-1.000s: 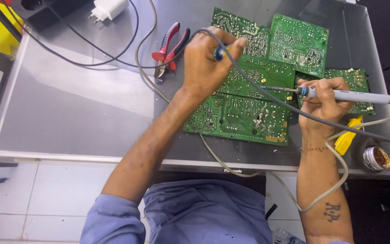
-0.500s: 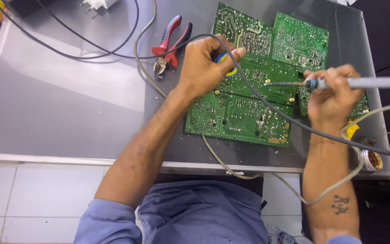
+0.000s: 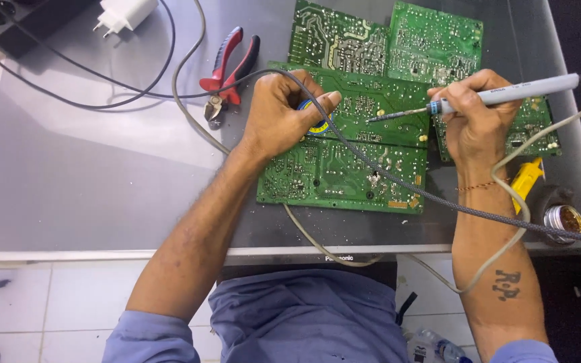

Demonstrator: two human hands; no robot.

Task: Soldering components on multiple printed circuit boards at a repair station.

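A large green circuit board [image 3: 344, 168] lies solder side up on a grey metal table [image 3: 89, 175]. My left hand [image 3: 284, 114] rests on the board's upper left and pinches a small blue and yellow round spool [image 3: 319, 124] between thumb and fingers. My right hand [image 3: 479, 117] grips a grey soldering iron [image 3: 506, 91] like a pen. The iron's tip [image 3: 371, 120] points left and hovers just above the board, close to the spool. A braided grey cord [image 3: 398, 181] runs across the board from under my left hand.
Two more green boards [image 3: 334, 40] [image 3: 435, 40] lie behind, and a fourth [image 3: 532, 128] sits under my right hand. Red-handled pliers [image 3: 226, 70], a white charger [image 3: 119, 13], a black power strip [image 3: 21, 23] and cables lie at the back left. A yellow tool [image 3: 524, 180] and a round tin [image 3: 563, 218] sit at right.
My right hand has lifted the iron and swung it so its tip points left toward the spool. My left hand stays on the board holding the spool.
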